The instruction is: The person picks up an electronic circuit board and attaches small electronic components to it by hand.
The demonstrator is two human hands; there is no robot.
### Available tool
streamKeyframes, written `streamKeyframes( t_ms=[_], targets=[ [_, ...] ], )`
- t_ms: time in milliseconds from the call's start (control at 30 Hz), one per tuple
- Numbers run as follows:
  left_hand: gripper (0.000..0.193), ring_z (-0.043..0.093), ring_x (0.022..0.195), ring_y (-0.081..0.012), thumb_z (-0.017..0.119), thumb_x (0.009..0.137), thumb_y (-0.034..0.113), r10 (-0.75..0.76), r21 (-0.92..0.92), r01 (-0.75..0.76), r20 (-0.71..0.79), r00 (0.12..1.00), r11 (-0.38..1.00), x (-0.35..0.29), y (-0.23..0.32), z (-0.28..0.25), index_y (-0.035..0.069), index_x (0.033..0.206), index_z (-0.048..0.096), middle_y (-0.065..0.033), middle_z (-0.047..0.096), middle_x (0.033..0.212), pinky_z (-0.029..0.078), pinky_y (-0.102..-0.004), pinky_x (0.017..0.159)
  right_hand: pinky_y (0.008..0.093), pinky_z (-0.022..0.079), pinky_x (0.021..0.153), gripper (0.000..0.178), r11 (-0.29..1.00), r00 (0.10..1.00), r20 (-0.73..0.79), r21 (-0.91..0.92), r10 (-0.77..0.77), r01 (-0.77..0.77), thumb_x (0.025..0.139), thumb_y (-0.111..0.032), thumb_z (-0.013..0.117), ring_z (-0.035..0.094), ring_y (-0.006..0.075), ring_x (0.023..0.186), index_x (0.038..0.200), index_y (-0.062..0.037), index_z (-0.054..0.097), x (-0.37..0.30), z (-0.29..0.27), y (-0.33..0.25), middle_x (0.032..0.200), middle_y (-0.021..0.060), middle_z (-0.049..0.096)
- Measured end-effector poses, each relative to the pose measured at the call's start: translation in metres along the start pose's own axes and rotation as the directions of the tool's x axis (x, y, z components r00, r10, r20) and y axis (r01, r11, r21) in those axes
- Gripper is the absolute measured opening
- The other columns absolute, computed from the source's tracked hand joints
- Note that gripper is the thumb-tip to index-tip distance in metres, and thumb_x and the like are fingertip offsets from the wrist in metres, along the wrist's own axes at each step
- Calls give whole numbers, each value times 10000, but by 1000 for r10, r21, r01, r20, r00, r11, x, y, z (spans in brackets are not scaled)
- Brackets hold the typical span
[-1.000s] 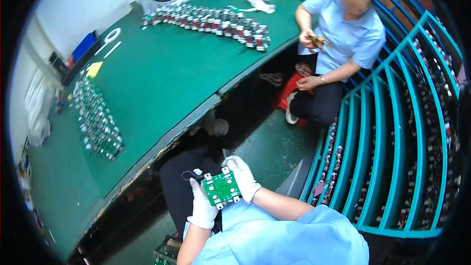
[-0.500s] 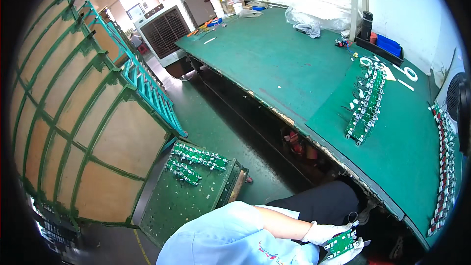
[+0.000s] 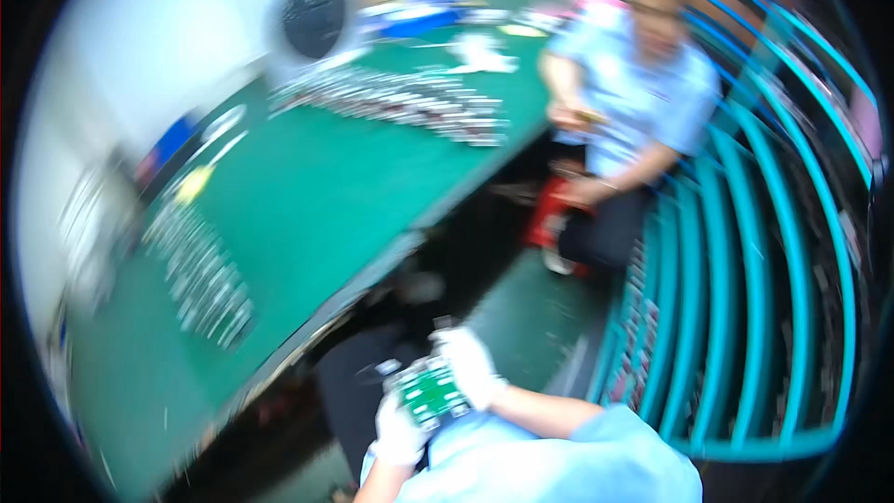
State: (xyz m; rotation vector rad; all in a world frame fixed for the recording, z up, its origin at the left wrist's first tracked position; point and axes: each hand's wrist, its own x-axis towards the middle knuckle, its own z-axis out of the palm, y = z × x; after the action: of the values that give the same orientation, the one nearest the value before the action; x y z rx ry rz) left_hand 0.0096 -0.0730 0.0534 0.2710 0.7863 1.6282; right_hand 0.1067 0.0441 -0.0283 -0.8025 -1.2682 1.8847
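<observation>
A small green circuit board [image 3: 433, 395] with pale metal tabs along its edges is held low in front of my body. My left hand [image 3: 399, 430], in a white glove, grips its left edge. On the opposite side my right hand [image 3: 470, 369], gloved the same way, closes on the upper right edge. A white bit with a thin dark wire shows beside the board's upper left corner. Blur hides the exact finger positions.
A green worktable [image 3: 307, 214] bears a row of boards [image 3: 200, 275] at left and a longer row [image 3: 400, 102] farther back. Beyond its right edge a seated person [image 3: 633, 93] in light blue holds something small. Teal curved racks [image 3: 745, 298] stand at right; a fan [image 3: 315, 14] stands behind.
My view has swung far to the right; the seated person and teal racks have come in, and the cart has gone out. The circuit board stays in my hands.
</observation>
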Motion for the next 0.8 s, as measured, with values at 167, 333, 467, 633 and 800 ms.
streamKeyframes(
  t_ms=[167, 333, 467, 633, 800],
  targets=[
    [389, 543, 1093, -305, 476, 920, 434, -224, -313, 201, -40, 974, 928, 24, -28, -20, 102, 1075, 608, -103, 603, 1140, 406, -512, 949, 208, 425, 707, 203, 993, 964, -244, -86, -103, 84, 950, -63, 418, 473, 53, 774, 1136, -27, 493, -17, -5, -25, 871, -3, 519],
    [371, 575, 1035, -307, 492, 912, 424, -220, -165, 235, 104, 970, 958, 18, -38, -8, 101, 1054, 605, -83, 625, 1078, 447, -504, 893, 195, 413, 711, 196, 995, 962, -265, -87, -71, 49, 953, -58, 428, 448, 37, 768, 1138, -44, 492, -30, -24, -13, 891, -22, 480],
    [356, 581, 1026, -288, 533, 890, 433, -215, -128, 225, 88, 973, 966, 19, -36, -16, 118, 1015, 640, -66, 652, 1022, 448, -493, 891, 241, 435, 781, 191, 964, 947, -236, -205, -218, 171, 954, -94, 460, 517, 99, 881, 1125, -14, 486, -29, -25, -15, 998, 37, 569],
    [332, 569, 1032, -261, 566, 867, 435, -204, -139, 207, 34, 978, 968, 13, -29, -13, 144, 1014, 631, -46, 636, 1053, 430, -466, 905, 335, 459, 808, 202, 994, 981, -193, -111, -6, -16, 932, -111, 477, 595, 266, 942, 1110, -19, 505, -28, -14, -30, 1034, 126, 595],
    [360, 569, 1031, -265, 531, 875, 463, -185, -59, 180, -85, 979, 982, 1, -32, -19, 149, 1027, 618, -57, 618, 1094, 448, -458, 884, 350, 444, 833, 178, 946, 969, -186, -309, -162, 98, 932, -135, 473, 570, 279, 943, 1064, -25, 518, -33, -14, -8, 991, 122, 569]
  ],
)
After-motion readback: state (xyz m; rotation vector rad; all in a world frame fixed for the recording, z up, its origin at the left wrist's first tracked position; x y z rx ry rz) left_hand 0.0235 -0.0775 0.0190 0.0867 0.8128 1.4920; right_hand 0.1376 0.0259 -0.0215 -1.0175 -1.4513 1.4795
